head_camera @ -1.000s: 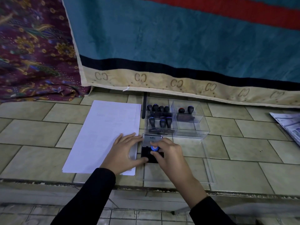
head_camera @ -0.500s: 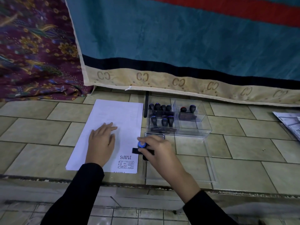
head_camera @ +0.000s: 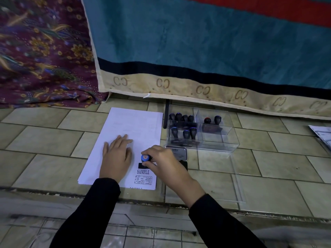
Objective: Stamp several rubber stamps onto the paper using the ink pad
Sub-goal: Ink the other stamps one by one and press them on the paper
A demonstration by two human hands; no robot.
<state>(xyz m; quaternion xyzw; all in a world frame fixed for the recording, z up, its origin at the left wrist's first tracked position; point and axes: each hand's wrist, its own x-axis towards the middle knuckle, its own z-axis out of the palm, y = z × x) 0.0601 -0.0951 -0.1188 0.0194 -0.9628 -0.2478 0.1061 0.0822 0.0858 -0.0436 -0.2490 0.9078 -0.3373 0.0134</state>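
My right hand [head_camera: 164, 163] grips the stamp [head_camera: 145, 158], its base crosswise just beyond the SAMPLE print [head_camera: 143, 171]; my left hand [head_camera: 116, 156], flat, presses the paper [head_camera: 136, 122].

Upper half of the white paper sheet [head_camera: 136, 122] lay free. The left hand [head_camera: 116, 156], flat, blocked its middle; the right hand [head_camera: 164, 163], gripping a blue-capped black rubber stamp [head_camera: 145, 157], crowded the lower right. A clear plastic box [head_camera: 223, 140] walled off the right side.
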